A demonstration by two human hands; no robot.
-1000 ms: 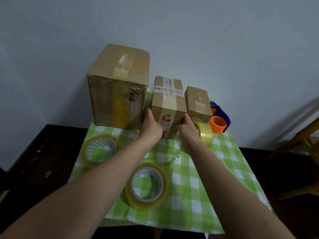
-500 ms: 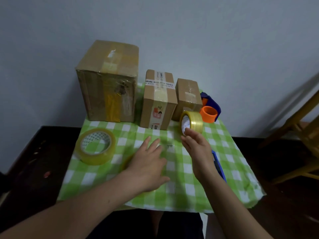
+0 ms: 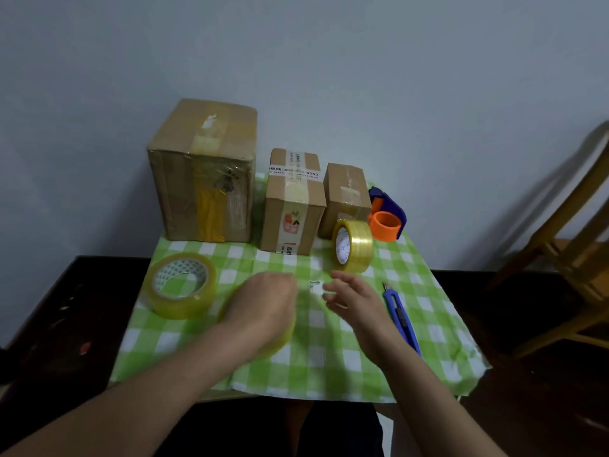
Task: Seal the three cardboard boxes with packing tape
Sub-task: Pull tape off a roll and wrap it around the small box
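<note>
Green checked cloth (image 3: 428, 311) over a dark table, grey wall behind.

Your right hand (image 3: 357, 303): fingers (image 3: 341, 279) spread and loose, holding nothing. It hovers over the cloth just in front of the upright tape roll (image 3: 353, 246).

Your left hand (image 3: 265, 308) is blurred, on top of a second tape roll (image 3: 282, 341). Can't tell if the fingers curl round it or just lie on it.

Outward: third tape roll (image 3: 180, 285) flat at left, blue utility knife (image 3: 401, 316) at right, blue dispenser (image 3: 389, 216) with an orange core at back right.

Boxes stand in a row at the wall: large box (image 3: 204, 173), middle box (image 3: 293, 206), small box (image 3: 346, 199). All are closed, each with a tape strip over the top seam.

My read: can't tell old tape from fresh, and no strip is being pulled. Treat sealing as unconfirmed on all three.

Count: 3 boxes, 3 rolls, 1 knife, 1 dispenser, 1 wooden chair (image 3: 576, 245) off right.
</note>
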